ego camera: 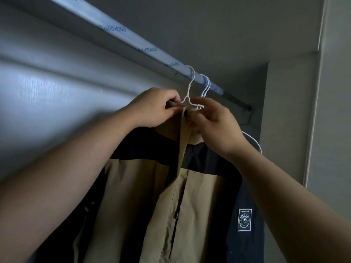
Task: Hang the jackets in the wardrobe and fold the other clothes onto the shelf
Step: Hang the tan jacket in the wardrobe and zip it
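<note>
- Rail (146, 48): a pale bar with printed lettering. It runs from the upper left down toward the right inside the wardrobe. Its far right end is darker and meets the side panel (284, 120).
- Hanger (190, 80): pale wire type. The hook is seated over the rail and the neck drops straight below it.
- Jacket (205, 186): tan body with a dark shoulder yoke and dark sleeves. It hangs on the hanger directly below the rail, front toward the camera, with the collar drawn up at the hanger neck.
- Snap (185, 113): a dark stud on the collar flap, just under the hanger neck below the rail.
- Sleeve patch (245, 220): a rectangular badge on the dark sleeve, well below the rail's right end.
- Left hand (155, 109): raised to just below the rail, left of the hanger neck. The fingers are curled round the left edge of the collar and grip it.
- Right hand (214, 126): raised to just below the rail, right of the hanger neck. The fingers and thumb are curled onto the right edge of the collar and pinch the fabric.
- Hand spacing: the two hands sit close together, with the collar flap between them.
- Spare hangers (206, 86): two white hooks sit over the rail, just right of the loaded hanger. A white shoulder curve shows past the right wrist, below the rail's right end.
- Back panel (57, 88): a pale surface behind and below the rail on the left.
</note>
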